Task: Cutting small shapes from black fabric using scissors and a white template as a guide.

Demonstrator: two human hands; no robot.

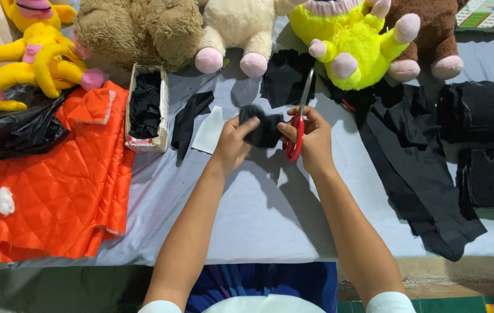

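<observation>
Hands: left hand and right hand meet at the centre of the frame, above a grey table.
Left hand: fingers curled closed, pinching a small piece of black fabric from its left side.
Right hand: fingers closed through the red handles of the scissors; the blades point up the frame and look nearly shut. The thumb touches the right edge of the fabric.
Fabric: held in the air between both hands, just left of the scissors.
Left of frame: orange quilted cloth with a black plastic bag on it; a small box of black scraps sits beside it.
Right of frame: long black strips and stacks of cut black pieces.
Top of frame: row of plush toys, yellow, tan, cream and brown.
Risk: the piece is small and the left fingertips sit close to the blades, so a cut could nick a finger; floppy cloth could also fold and cut crooked.
</observation>
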